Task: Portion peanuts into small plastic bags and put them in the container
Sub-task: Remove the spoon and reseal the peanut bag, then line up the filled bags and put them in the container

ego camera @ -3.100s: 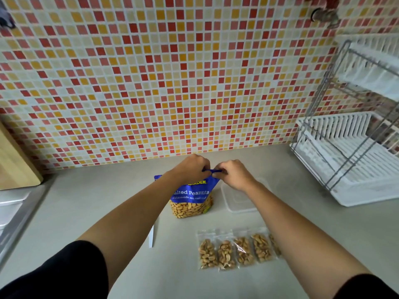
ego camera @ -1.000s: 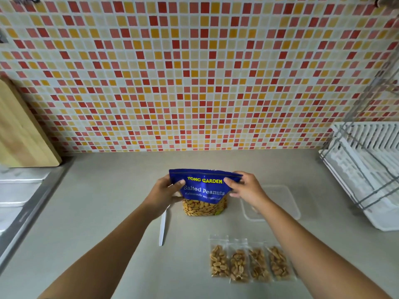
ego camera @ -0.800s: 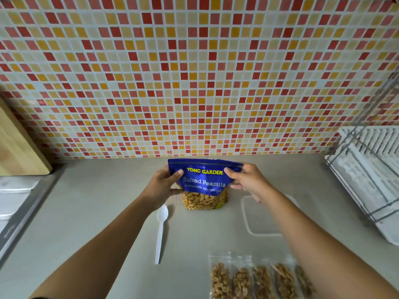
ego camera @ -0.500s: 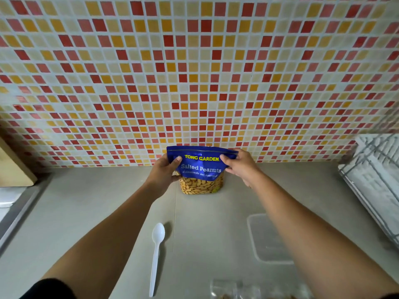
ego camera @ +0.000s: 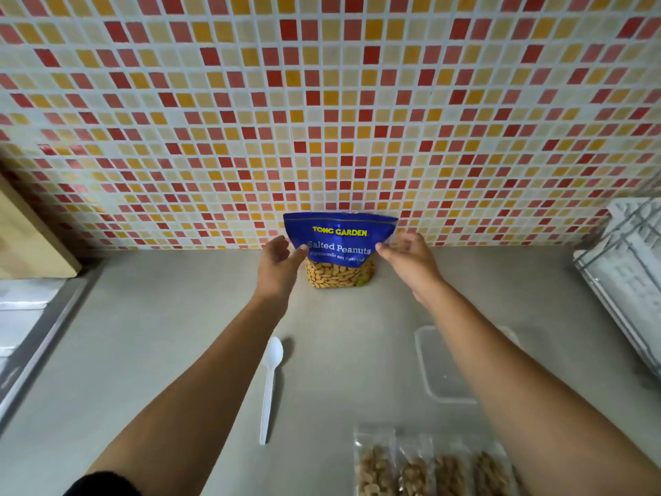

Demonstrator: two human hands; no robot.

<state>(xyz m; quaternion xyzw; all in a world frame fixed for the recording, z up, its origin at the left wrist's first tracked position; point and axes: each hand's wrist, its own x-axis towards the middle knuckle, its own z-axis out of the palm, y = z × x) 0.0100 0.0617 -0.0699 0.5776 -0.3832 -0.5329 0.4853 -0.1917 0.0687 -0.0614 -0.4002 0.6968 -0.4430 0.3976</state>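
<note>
The blue Salted Peanuts bag [ego camera: 339,241] stands upright at the back of the counter against the tiled wall, its clear bottom full of nuts. My left hand [ego camera: 279,266] is at its left side and my right hand [ego camera: 407,263] at its right side. Only the thumb tips touch the bag's edges, and the fingers are loose and spread. A clear plastic container [ego camera: 443,363] lies on the counter under my right forearm. Several small filled peanut bags [ego camera: 429,467] lie in a row at the bottom edge.
A white plastic spoon [ego camera: 270,384] lies between my forearms. A white dish rack [ego camera: 622,266] stands at the right edge. A wooden cutting board [ego camera: 28,238] leans at the left above a steel sink edge [ego camera: 21,316].
Both hands carried the peanut bag away from me to the wall and stood it there. Their pinch on its top corners has loosened to thumb contact.
</note>
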